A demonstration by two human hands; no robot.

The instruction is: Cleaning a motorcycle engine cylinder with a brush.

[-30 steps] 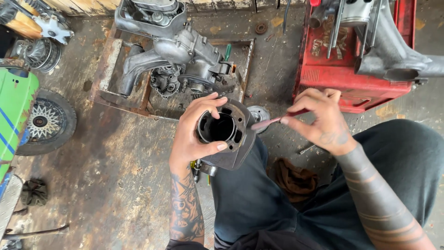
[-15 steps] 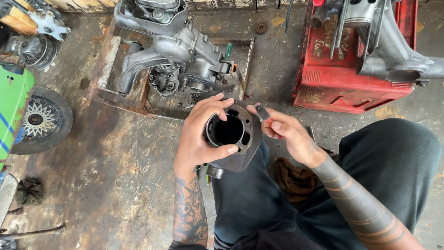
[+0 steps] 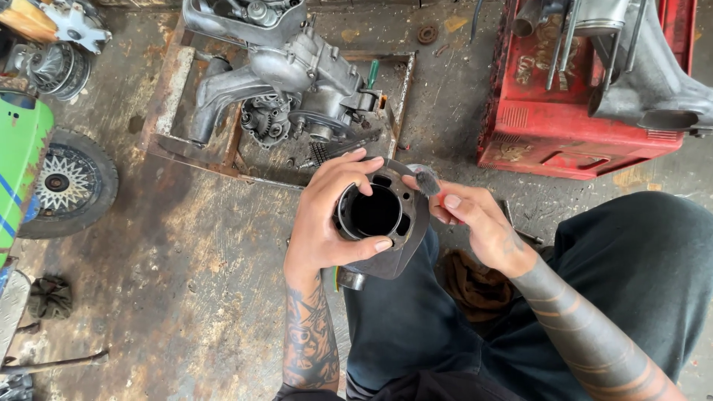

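The left hand (image 3: 327,215) gripped the dark metal engine cylinder (image 3: 382,223), bore facing up toward the camera; the right hand's (image 3: 475,223) fingers pinched a small grey brush (image 3: 427,182) at its rim.

A stained, oil-darkened concrete floor (image 3: 186,297) is seen throughout. An engine block (image 3: 290,74) is set in a rusty metal frame (image 3: 174,96) laid on it. A red metal crate (image 3: 564,111) is placed at the upper right. A small spoked wheel (image 3: 67,186) is rested at the left, a dark crumpled rag (image 3: 50,297) below it, and a brown rag (image 3: 475,286) near the trousers.
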